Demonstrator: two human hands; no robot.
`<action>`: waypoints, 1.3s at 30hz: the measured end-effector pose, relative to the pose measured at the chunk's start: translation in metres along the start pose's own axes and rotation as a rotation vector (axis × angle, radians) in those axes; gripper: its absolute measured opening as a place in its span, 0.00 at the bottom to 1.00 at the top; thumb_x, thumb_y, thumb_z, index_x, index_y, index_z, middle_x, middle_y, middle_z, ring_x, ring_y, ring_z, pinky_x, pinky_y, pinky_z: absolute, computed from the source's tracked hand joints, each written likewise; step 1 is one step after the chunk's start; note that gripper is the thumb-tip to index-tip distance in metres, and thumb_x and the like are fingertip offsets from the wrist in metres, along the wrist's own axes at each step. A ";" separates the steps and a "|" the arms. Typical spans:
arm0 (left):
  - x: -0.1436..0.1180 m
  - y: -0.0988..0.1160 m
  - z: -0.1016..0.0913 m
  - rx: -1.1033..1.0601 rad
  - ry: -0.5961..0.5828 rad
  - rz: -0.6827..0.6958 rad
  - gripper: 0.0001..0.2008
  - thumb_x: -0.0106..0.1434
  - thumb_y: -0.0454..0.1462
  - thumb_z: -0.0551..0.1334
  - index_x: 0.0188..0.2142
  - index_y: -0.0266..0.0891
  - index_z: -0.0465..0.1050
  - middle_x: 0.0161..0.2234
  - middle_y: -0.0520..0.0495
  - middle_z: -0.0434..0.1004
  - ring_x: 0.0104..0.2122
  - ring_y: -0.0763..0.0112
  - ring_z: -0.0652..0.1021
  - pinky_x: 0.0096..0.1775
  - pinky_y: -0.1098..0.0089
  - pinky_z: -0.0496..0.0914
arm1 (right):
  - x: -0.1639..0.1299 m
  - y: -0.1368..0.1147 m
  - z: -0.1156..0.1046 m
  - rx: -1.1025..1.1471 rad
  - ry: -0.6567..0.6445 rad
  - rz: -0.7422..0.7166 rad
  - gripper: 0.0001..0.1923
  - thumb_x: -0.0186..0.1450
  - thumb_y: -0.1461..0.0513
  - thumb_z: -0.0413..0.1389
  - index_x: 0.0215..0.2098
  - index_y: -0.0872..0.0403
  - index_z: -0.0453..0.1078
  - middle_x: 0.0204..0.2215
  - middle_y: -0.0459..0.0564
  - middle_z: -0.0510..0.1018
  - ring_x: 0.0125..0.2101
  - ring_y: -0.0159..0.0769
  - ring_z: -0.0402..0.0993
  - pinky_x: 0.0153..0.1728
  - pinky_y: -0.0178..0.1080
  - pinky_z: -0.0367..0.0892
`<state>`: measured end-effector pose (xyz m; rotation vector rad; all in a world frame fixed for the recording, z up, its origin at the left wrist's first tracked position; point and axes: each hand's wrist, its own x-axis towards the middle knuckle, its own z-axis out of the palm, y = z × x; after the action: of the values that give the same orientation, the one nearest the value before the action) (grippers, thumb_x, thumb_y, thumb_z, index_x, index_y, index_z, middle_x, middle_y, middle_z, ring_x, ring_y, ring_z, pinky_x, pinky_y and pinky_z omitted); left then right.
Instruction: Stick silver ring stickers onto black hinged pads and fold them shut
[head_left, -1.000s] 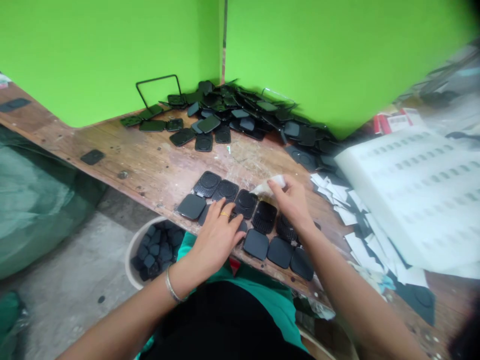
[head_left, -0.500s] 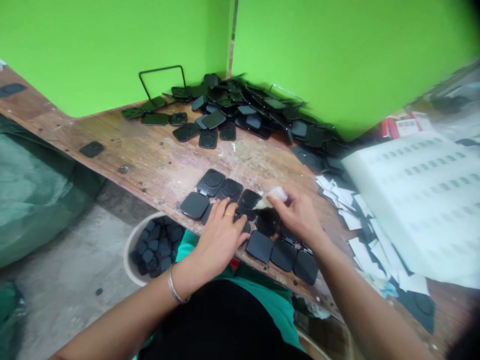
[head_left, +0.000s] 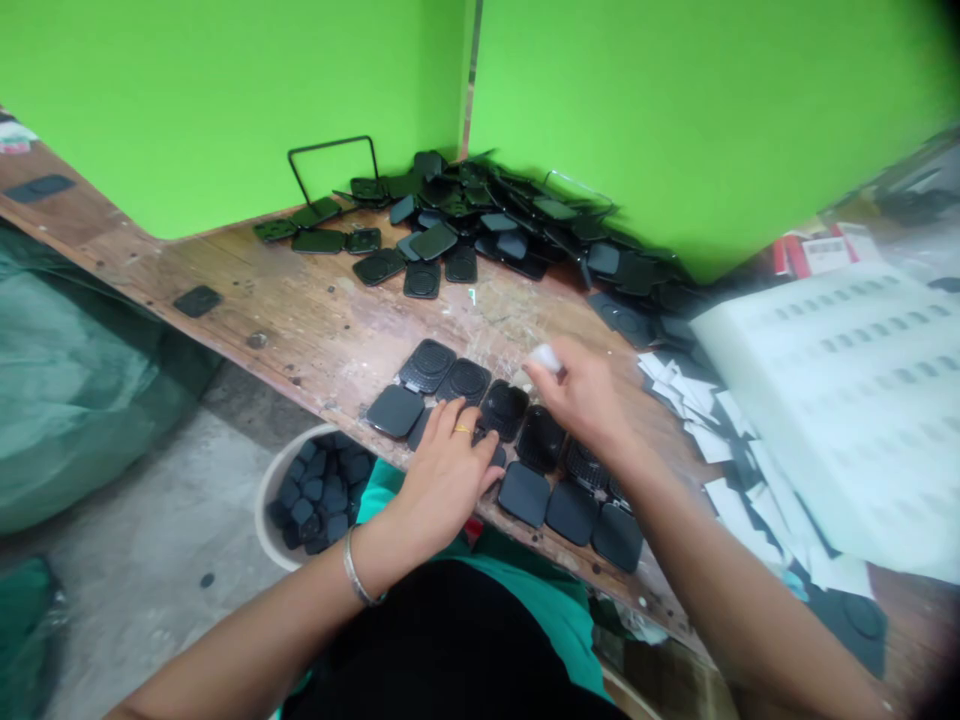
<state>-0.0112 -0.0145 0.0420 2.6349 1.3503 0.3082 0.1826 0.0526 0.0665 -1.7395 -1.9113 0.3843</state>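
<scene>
Two joined rows of flat black rounded-square pieces, looking like hinged cases lying open, run along the table's near edge. The far halves [head_left: 463, 381] carry round ridges; the near halves [head_left: 523, 493] are smooth. My left hand [head_left: 446, 470] lies palm down on the near row, fingers spread over several pieces and partly hiding them. In my right hand [head_left: 581, 390], fingers are closed round a small white bottle [head_left: 545, 358], held just above the far row. Two ridged pieces [head_left: 504, 410] near it look shinier and darker in the middle.
A heap of black pieces [head_left: 480, 215] lies against the green panels [head_left: 300, 80]. White paper strips [head_left: 709, 440] and a tilted white slotted sheet [head_left: 832, 400] are at right. A white bucket [head_left: 264, 500] of dark pieces stands on the floor, beside a green sack [head_left: 90, 390].
My right hand has lifted the bottle up and away from the ridged pieces, tilting it more upright. My left hand stays on the near row. The view has shifted slightly.
</scene>
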 end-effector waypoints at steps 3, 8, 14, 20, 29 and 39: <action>0.000 0.001 0.001 0.005 -0.009 0.001 0.19 0.65 0.43 0.63 0.52 0.34 0.75 0.53 0.31 0.70 0.60 0.43 0.65 0.59 0.46 0.63 | -0.011 0.005 -0.011 -0.022 -0.010 0.035 0.14 0.62 0.53 0.52 0.24 0.50 0.58 0.20 0.46 0.67 0.23 0.35 0.60 0.27 0.38 0.52; -0.001 0.005 0.002 -0.001 0.005 -0.002 0.22 0.63 0.44 0.65 0.52 0.32 0.74 0.53 0.32 0.70 0.60 0.43 0.65 0.59 0.46 0.63 | -0.028 0.007 -0.023 0.062 -0.132 0.140 0.15 0.62 0.50 0.52 0.25 0.52 0.64 0.19 0.46 0.68 0.21 0.35 0.62 0.25 0.37 0.53; -0.008 -0.010 -0.009 -0.027 0.085 -0.064 0.23 0.65 0.39 0.63 0.57 0.32 0.69 0.55 0.31 0.67 0.59 0.44 0.65 0.59 0.46 0.64 | -0.014 0.002 -0.014 0.287 -0.047 0.185 0.15 0.59 0.50 0.54 0.25 0.53 0.66 0.20 0.45 0.69 0.23 0.34 0.63 0.25 0.36 0.56; -0.013 -0.036 -0.011 -0.008 0.083 -0.175 0.18 0.66 0.39 0.61 0.53 0.36 0.75 0.54 0.31 0.65 0.59 0.43 0.63 0.59 0.45 0.63 | 0.014 -0.007 0.013 0.338 0.061 0.215 0.14 0.57 0.51 0.55 0.23 0.52 0.64 0.18 0.42 0.65 0.22 0.32 0.60 0.25 0.35 0.55; -0.015 -0.036 -0.009 -0.004 0.038 -0.204 0.19 0.65 0.41 0.63 0.54 0.39 0.75 0.56 0.32 0.64 0.61 0.41 0.62 0.60 0.43 0.59 | 0.031 -0.010 0.034 0.261 0.048 0.181 0.14 0.58 0.51 0.54 0.24 0.52 0.63 0.17 0.42 0.65 0.21 0.32 0.59 0.24 0.36 0.53; -0.013 -0.036 -0.011 0.025 0.016 -0.203 0.20 0.64 0.43 0.64 0.54 0.39 0.75 0.55 0.33 0.67 0.60 0.42 0.64 0.61 0.43 0.59 | 0.016 -0.019 0.015 0.043 -0.034 0.040 0.14 0.60 0.52 0.52 0.23 0.51 0.59 0.18 0.44 0.65 0.21 0.33 0.60 0.26 0.37 0.52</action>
<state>-0.0498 -0.0040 0.0427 2.4923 1.6204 0.2870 0.1576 0.0675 0.0677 -1.7555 -1.8804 0.4694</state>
